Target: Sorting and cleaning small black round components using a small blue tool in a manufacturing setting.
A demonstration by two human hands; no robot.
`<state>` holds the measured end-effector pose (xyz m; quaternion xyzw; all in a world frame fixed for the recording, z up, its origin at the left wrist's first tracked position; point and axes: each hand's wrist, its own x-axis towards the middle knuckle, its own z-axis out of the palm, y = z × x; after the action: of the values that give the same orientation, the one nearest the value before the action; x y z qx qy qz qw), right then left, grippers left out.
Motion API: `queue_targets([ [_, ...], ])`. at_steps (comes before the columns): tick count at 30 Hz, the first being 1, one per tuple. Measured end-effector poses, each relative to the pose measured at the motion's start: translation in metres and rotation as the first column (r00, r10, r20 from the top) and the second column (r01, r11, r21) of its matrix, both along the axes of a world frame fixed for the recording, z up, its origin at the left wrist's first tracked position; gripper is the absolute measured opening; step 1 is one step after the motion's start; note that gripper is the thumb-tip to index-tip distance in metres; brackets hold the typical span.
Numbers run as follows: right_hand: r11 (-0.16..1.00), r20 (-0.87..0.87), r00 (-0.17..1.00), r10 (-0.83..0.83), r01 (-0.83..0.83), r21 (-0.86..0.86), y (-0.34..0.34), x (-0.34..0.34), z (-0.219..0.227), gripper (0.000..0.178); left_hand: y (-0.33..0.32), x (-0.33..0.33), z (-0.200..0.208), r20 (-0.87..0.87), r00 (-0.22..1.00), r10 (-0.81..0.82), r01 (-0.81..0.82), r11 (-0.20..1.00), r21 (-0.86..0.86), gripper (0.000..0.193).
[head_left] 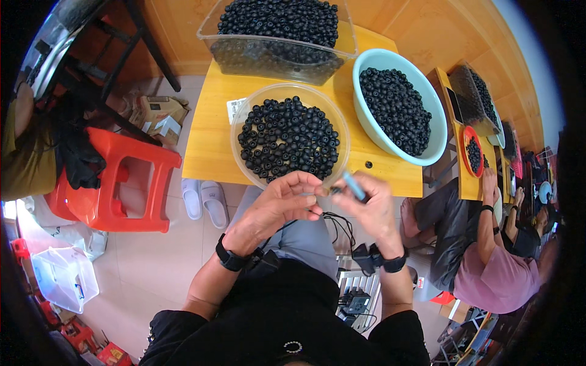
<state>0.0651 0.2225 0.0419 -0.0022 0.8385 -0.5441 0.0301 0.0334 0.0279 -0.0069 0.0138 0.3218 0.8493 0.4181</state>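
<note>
In front of the tub's near rim, my left hand (284, 201) is loosely curved, with fingers apart and nothing visible in it. Close beside it, my right hand (373, 206) grips a slim light-blue pen-like tool (354, 185); the hand is slightly blurred. A small black piece (335, 190) shows at the right fingertips, and I cannot tell how it is held. Just beyond both hands stands a round clear plastic tub (345, 143) with many round black beads (290, 139), each with a hole. One loose black bead (368, 165) lies on the yellow table (210, 143).
Behind the tub stands a clear rectangular bin (268, 58) of black beads. A pale-blue basin (434, 104) of beads is at right. A red stool (116, 183) stands left, above slippers (213, 204). A person in a pink shirt (497, 271) sits at a neighbouring table on the right.
</note>
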Motion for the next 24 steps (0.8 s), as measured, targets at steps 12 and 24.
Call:
queue_targets([
  [12, 0.889, -0.511, 0.823, -0.246, 0.402, 0.219, 0.046, -0.053, -0.013, 0.016, -0.008, -0.001, -0.009, -0.034, 0.996, 0.082, -0.084, 0.995, -0.058, 0.015],
  [24, 0.760, -0.154, 0.974, 0.164, -0.025, 0.650, -0.041, -0.068, -0.041, 0.017, -0.011, 0.000, -0.007, -0.026, 0.994, 0.110, -0.112, 0.991, -0.067, 0.013],
])
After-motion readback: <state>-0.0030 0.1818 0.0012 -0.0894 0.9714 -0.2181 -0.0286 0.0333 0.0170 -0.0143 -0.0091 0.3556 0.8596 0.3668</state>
